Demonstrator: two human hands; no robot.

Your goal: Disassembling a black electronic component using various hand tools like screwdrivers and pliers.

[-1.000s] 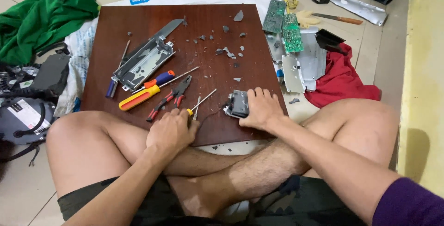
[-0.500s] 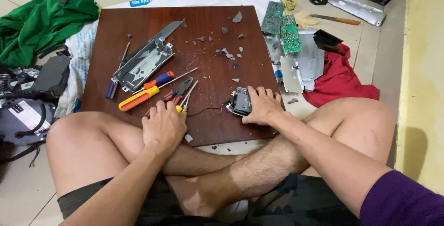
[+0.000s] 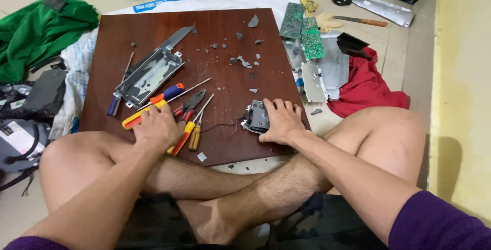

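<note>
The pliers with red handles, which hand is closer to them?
Left. The left hand rests on the tools, right beside the pliers. The right hand is apart, across the board, pressing on a small dark part.

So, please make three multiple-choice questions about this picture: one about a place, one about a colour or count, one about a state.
1. Where does the right hand rest?
A. on the small dark device at the near right part of the wooden board
B. on the red cloth
C. on the knife

2. How many green circuit boards lie right of the board?
A. one
B. two
C. four

3. How is the left hand?
A. raised in the air
B. down on the tool handles
C. holding the green cloth

Answers: 1 A, the fingers lie over the device; 2 B, two lie side by side; 3 B, it covers the yellow and red handles on the board.
</note>
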